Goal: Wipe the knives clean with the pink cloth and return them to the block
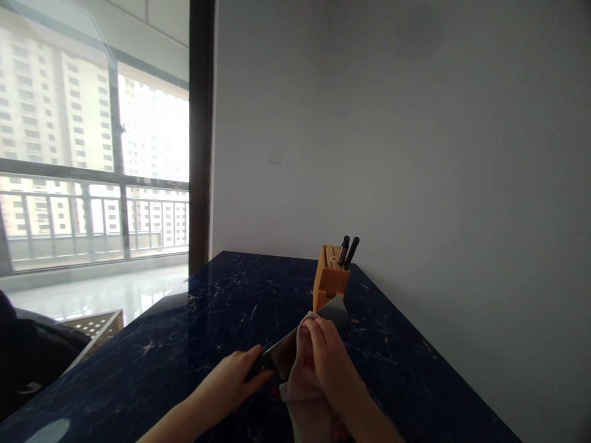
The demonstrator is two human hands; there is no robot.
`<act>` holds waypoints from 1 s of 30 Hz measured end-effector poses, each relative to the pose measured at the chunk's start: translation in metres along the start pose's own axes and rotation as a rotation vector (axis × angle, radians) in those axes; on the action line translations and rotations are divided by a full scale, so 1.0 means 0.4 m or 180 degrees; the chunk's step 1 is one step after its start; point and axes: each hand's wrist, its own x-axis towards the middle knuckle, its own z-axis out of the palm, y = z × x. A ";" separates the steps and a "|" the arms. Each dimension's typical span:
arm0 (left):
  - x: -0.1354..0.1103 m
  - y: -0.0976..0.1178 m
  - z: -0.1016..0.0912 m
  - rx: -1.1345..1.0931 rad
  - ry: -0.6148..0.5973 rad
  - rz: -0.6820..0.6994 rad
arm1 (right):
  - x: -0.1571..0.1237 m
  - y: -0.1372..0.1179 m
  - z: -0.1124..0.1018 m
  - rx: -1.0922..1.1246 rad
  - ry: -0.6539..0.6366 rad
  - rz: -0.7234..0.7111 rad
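Observation:
My left hand [244,376] is wrapped round the black handle of a broad-bladed kitchen knife [282,354], whose blade slants up and away to the right. A pale cloth with reddish patches [305,384] drapes over the middle of the blade. Pinching that cloth against the blade is my right hand [329,351], its fingers bent over the upper edge. The blade's far end shows beyond the cloth, in front of a wooden knife block [331,283]. Part of the blade is hidden under the cloth and fingers.
Two black-handled tools [347,251] stand in the block's slots. The dark blue marbled table [221,307] meets a grey wall [415,154] at the back and right. At lower left are a chair with a perforated panel [99,329] and a dark garment or bag [37,357].

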 end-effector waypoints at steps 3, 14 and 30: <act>-0.001 0.003 0.001 0.0039 0.0014 0.0046 | -0.001 0.017 0.003 0.0085 0.0190 0.0182; 0.001 -0.009 0.002 0.0070 0.0018 0.0083 | 0.017 0.076 -0.002 0.0471 0.0524 0.0258; 0.001 -0.013 0.004 -0.0159 -0.0051 0.0014 | 0.006 0.173 -0.009 0.0628 0.0711 0.1291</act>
